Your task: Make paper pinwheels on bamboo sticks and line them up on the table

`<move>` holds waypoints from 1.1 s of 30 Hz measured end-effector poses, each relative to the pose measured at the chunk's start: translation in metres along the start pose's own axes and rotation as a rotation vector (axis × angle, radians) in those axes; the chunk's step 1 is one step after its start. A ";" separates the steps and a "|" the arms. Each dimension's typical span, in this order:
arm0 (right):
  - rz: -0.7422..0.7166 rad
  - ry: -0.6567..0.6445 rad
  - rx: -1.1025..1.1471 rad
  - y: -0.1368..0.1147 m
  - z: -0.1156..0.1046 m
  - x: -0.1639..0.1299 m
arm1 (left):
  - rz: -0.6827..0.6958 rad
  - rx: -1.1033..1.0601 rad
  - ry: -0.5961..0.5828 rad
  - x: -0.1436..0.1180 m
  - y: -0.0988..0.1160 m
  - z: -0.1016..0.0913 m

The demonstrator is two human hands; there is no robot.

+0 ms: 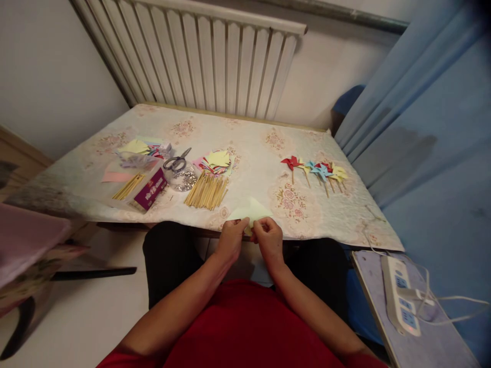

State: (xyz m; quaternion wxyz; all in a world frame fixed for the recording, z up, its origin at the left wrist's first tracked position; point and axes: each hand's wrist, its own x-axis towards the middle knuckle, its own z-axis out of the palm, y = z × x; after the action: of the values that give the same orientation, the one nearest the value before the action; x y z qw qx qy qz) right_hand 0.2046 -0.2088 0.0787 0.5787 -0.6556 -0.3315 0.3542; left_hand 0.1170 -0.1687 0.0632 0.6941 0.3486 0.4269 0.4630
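Both hands meet at the near edge of the table, pinching a pale green piece of paper (251, 208) between them. My left hand (232, 237) has its thumb and fingers closed on the left side of the paper. My right hand (269, 239) grips its right side, fingertips close to the left ones. Past the hands, to the left, lies a row of thin wooden sticks (206, 191), with a stack of coloured paper pieces (215, 162) behind it. Over on the right rest several finished paper pinwheels (320, 170) in red, blue and yellow.
Left on the flowered tablecloth (249, 138) stand a purple-sided box (151, 189) with sticks, scissors (177, 161), and a clear container of small metal pieces (182, 179). A power strip (401, 296) with cables sits at lower right. A radiator (230, 61) runs behind the table.
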 end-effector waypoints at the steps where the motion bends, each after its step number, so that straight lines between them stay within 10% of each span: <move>1: 0.001 -0.001 0.002 0.000 0.000 0.000 | 0.003 0.004 -0.004 0.000 0.000 0.000; 17: 0.019 -0.016 0.009 -0.002 -0.005 -0.001 | -0.012 0.027 -0.023 0.002 0.003 0.000; 23: -0.177 0.281 -0.044 -0.009 -0.043 0.029 | -0.031 -0.003 -0.088 0.008 0.010 -0.004; 33: 0.311 -0.512 0.250 -0.009 -0.050 0.054 | -0.124 0.189 -0.341 0.010 0.023 -0.008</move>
State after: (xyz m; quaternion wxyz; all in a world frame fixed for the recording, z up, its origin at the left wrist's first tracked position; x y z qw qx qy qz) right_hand 0.2751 -0.1885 0.0877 0.4915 -0.5118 -0.3160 0.6298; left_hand 0.1034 -0.1514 0.0775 0.7479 0.4584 0.3654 0.3114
